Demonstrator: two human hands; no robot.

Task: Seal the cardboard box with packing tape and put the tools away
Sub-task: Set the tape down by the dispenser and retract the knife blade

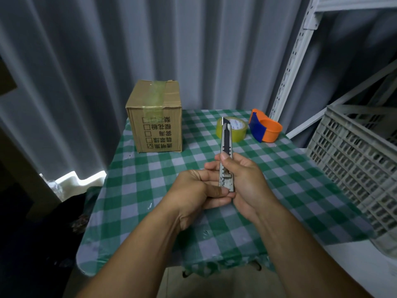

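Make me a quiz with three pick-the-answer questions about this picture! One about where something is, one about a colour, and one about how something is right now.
1. Where is the tape roll?
A. On the box
B. On the table, left of the orange holder
C. In the crate

2. What colours is the tablecloth?
A. Green and white
B. Red and white
C. All blue

3. What is the knife doing?
A. Lying on the table
B. Stuck in the box
C. Held in both hands

Answers:
1 B: the roll rests on the cloth beside the orange holder.
2 A: the checks are green and white.
3 C: the left hand and right hand both grip its handle; the box stands apart, already taped.
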